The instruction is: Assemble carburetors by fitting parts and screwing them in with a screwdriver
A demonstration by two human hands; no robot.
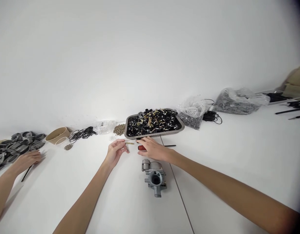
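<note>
My left hand is closed, thumb and fingers pinching a slim brass pin that points right. Across from it, my right hand has its fingers bent together at a small dark piece just in front of the tray; its kind is hidden. Beneath that palm lies a screwdriver with a red handle, its dark shaft sticking out to the right. A grey metal carburetor sits on the white table nearer to me, its round bore facing me. Neither hand touches it.
Behind my hands, a metal tray is heaped with black and brass parts. Along the wall stand brass bits, black cords, a cardboard ring and bags of parts. At left, another person's hand is beside grey castings.
</note>
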